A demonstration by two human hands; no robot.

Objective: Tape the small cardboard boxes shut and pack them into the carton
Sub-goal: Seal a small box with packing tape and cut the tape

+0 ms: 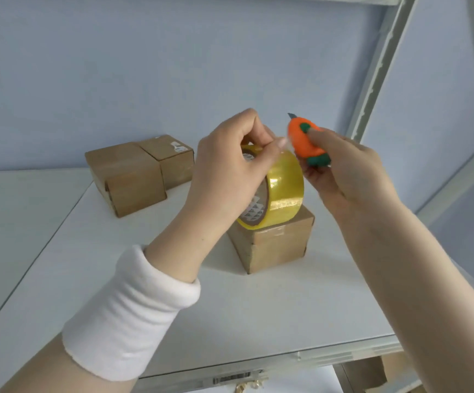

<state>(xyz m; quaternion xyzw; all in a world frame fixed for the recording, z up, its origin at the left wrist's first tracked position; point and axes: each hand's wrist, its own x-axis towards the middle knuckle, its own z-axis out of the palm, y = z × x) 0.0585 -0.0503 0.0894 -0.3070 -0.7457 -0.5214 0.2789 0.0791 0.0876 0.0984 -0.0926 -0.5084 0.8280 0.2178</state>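
Note:
A small cardboard box (278, 248) sits in the middle of the white table (173, 293). Above it my left hand (227, 171) grips a roll of clear yellowish tape (282, 195), fingers curled over the roll's top. Just right of the roll, my right hand (346, 171) holds a small orange cutter with green ends (306, 143), its short blade tip pointing up and left near the fingers of my left hand. Two more small cardboard boxes (129, 177) (170, 160) stand side by side at the back left of the table.
A pale blue wall rises behind the table. A white metal shelf frame (380, 69) slants up at the right. The table's front edge (343, 355) runs near the bottom, with a brown cardboard piece (372, 373) below it at the lower right.

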